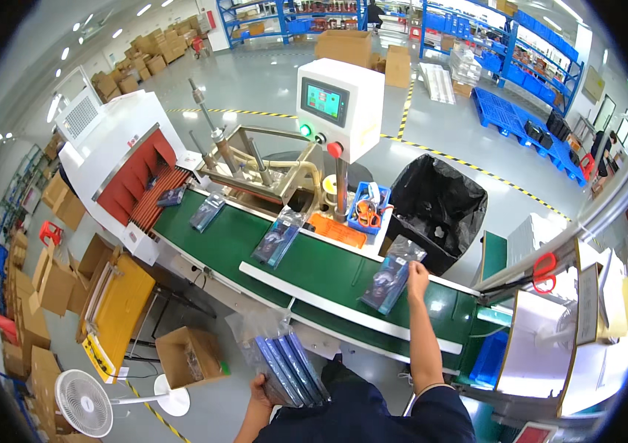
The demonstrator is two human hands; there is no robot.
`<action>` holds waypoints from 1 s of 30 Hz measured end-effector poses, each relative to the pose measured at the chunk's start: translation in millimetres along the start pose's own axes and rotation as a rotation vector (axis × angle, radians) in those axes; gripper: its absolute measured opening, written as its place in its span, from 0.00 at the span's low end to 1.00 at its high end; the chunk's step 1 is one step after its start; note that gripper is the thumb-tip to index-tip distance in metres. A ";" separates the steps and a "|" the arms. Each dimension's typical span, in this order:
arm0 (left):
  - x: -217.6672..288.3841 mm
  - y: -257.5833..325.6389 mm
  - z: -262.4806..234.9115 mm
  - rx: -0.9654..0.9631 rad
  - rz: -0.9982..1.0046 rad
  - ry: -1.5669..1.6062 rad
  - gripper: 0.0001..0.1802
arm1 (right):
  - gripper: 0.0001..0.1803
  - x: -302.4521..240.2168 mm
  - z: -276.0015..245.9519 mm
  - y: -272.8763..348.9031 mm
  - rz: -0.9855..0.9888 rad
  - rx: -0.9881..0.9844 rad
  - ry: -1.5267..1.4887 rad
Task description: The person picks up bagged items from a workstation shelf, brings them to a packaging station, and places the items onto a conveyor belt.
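My right hand (417, 275) reaches over the green conveyor belt (233, 240) and touches the near end of a flat blue packet in clear film (391, 277) lying on it. My left hand (260, 390) holds a stack of similar blue packets in clear wrap (288, 365) low at my left side, below the belt's edge. Further packets (278, 238), (207, 212), (172, 196) lie spaced along the belt toward the shrink tunnel (118, 159) with red curtain strips at the far left.
A sealing frame (255, 166) and a white control box with a screen (336, 103) stand behind the belt. A black-lined bin (436, 210), a blue tray with scissors (366, 210), open cardboard boxes (188, 354) and a floor fan (85, 402) surround it. A white bench (550, 347) is at my right.
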State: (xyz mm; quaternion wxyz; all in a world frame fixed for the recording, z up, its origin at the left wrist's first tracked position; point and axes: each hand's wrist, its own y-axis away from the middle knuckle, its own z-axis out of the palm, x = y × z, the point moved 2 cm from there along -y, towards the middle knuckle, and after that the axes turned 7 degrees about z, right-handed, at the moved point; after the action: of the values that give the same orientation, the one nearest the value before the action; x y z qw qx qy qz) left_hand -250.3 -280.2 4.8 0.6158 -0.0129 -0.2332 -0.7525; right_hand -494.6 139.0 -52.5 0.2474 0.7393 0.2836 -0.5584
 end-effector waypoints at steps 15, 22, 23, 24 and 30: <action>23.5 -24.0 0.8 0.203 0.252 -0.045 0.33 | 0.21 -23.2 159.8 52.6 0.091 -0.159 0.430; 44.5 -39.1 8.1 0.306 0.205 -0.038 0.33 | 0.11 -17.4 179.8 70.4 -0.104 -0.269 0.296; 48.5 -41.0 9.8 0.281 0.214 -0.054 0.32 | 0.11 -13.6 179.1 70.3 -0.094 -0.262 0.315; 51.6 -42.6 10.2 0.257 0.225 -0.069 0.32 | 0.11 -15.5 179.5 70.4 -0.087 -0.258 0.333; 66.9 -47.5 1.0 0.209 0.145 0.043 0.32 | 0.12 -73.8 163.5 94.6 -0.302 -0.215 0.396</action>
State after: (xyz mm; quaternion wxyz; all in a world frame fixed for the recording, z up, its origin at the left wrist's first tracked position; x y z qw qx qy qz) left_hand -311.1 -335.1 10.3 0.6713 0.0507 -0.2959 -0.6777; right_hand -556.7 -50.9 -18.2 0.1780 0.7530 0.4913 -0.4000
